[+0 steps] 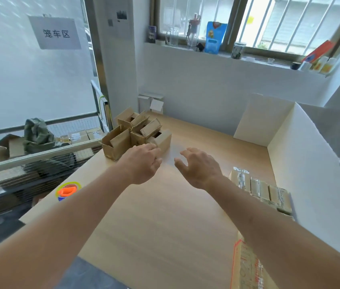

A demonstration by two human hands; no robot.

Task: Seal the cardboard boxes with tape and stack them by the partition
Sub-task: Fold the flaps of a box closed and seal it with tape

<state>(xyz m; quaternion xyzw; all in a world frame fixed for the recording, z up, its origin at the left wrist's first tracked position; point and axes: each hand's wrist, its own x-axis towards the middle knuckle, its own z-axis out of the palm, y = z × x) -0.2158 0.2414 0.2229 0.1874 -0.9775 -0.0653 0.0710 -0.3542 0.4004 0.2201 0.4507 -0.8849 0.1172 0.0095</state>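
Your left hand [144, 161] and right hand [198, 165] reach over the wooden table [154, 215], fingers loosely spread, holding nothing; the left fingertips lie at the nearest open box [161, 140], contact uncertain. The unsealed boxes [135, 130], plain brown corrugated card with flaps up, cluster at the far left corner, tilted at mixed angles. Taped boxes [260, 189] sit in a row along the white partition [310, 163], long axes running toward it. An orange tape dispenser [68, 190] rests at the left edge.
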